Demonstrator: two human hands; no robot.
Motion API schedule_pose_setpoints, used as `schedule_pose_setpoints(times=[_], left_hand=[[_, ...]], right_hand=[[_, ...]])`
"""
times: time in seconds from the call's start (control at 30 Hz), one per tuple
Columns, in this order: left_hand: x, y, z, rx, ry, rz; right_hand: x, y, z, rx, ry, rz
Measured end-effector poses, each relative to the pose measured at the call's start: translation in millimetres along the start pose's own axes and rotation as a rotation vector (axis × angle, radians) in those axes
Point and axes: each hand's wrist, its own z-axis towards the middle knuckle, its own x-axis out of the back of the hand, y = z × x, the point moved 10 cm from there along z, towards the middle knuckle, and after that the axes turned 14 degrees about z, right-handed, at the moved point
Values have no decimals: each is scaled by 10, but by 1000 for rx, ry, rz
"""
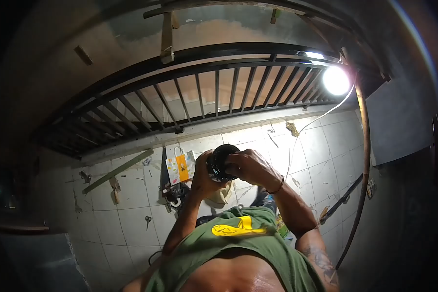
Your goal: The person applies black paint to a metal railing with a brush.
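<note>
Black and shiny, the round thing (pixel 218 164) sits in my curled left hand (pixel 202 177). My right hand (pixel 249 167) bends over it; pinching, I can't tell. Best hold it steady.

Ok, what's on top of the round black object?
The right hand is over the right part of the round black object; whether it touches is unclear. The surface beneath that hand is covered; the visible part looks dark.
</note>
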Motion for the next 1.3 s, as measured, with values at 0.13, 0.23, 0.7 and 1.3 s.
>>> schedule_pose_setpoints(times=[0.13, 0.23, 0.7, 1.3], left_hand=[[-460, 250, 276, -42, 61, 93], [-844, 368, 463, 4, 45, 153], [-64, 357, 391, 36, 195, 131], [1183, 157, 83, 72, 370, -57]], right_hand=[[530, 391, -200, 76, 179, -78], [767, 698, -217, 101, 37, -122], [737, 61, 145, 50, 14, 15], [947, -1495, 393, 349, 187, 3]])
